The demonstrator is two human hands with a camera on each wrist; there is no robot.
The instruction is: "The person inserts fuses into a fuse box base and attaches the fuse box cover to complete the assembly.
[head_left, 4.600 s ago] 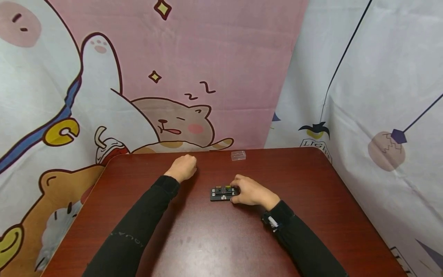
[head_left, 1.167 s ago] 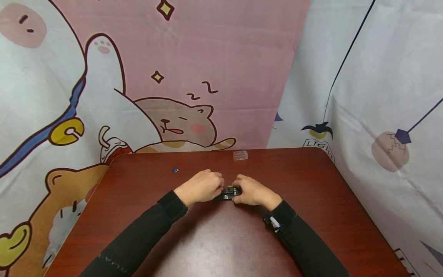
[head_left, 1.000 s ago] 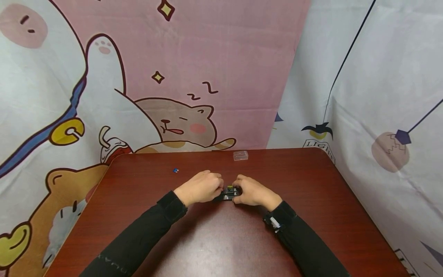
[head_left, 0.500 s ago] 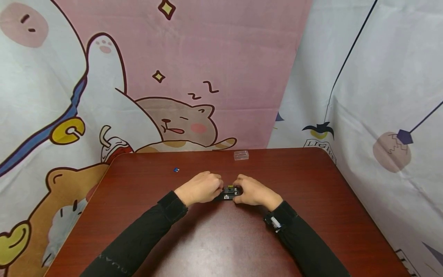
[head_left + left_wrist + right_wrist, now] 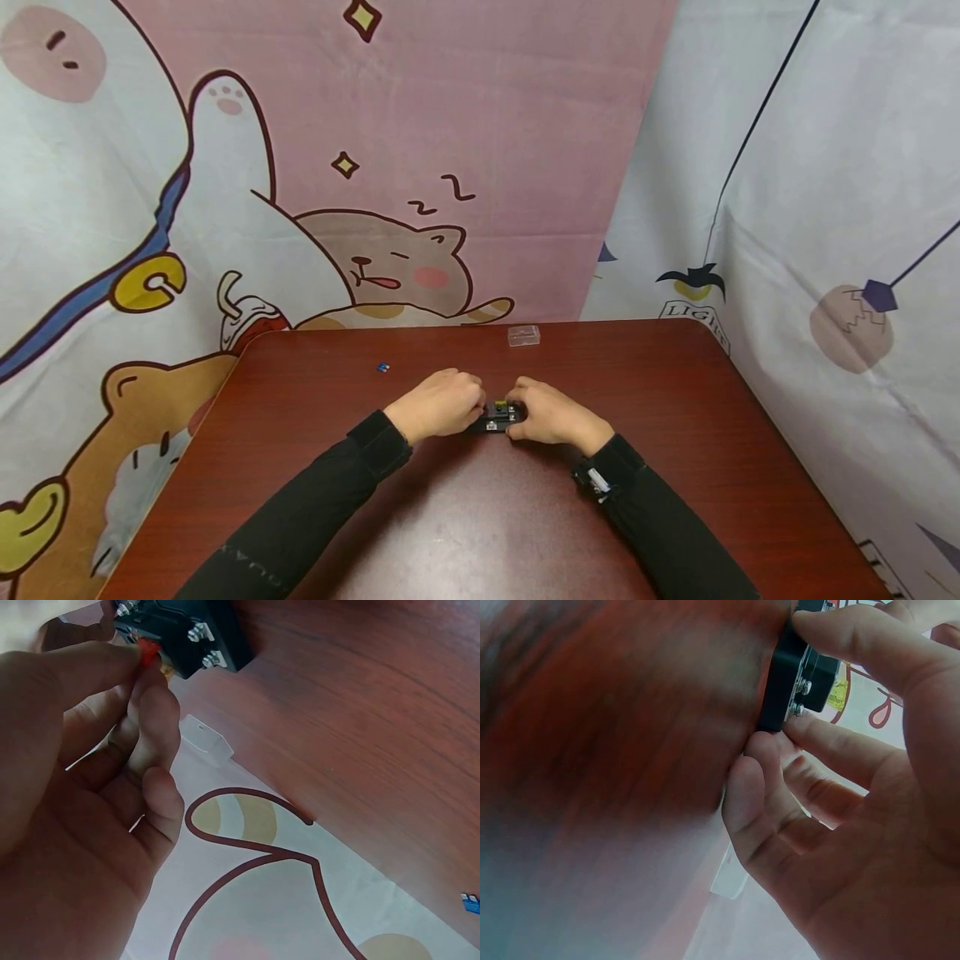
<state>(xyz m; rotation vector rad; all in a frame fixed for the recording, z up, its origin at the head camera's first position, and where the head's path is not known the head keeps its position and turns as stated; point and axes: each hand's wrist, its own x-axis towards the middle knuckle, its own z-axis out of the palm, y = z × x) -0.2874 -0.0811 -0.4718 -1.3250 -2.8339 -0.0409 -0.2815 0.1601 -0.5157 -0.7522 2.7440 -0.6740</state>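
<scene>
A black fuse block [image 5: 492, 426] with silver screw terminals lies on the table between the two hands. My right hand [image 5: 557, 415] grips its right end, thumb on the near side and fingers on the far side; in the right wrist view the block [image 5: 780, 679] shows a yellow piece [image 5: 838, 696] on top. At the block's left part is my left hand [image 5: 438, 404]. Between its thumb and index finger it pinches a small red blade fuse [image 5: 148, 651], right against the block, mostly covered by the fingertips. A blue blade fuse [image 5: 383, 367] lies farther back on the left.
Near the table's back edge sits a small clear plastic box [image 5: 523, 335]. The brown wooden table [image 5: 660, 517] ends at a wall hung with printed cartoon cloth [image 5: 525, 167].
From the back left of the table, my left hand has moved right to the block, and the blue fuse now shows where it was. My right hand keeps its grip; the last second is nearly still.
</scene>
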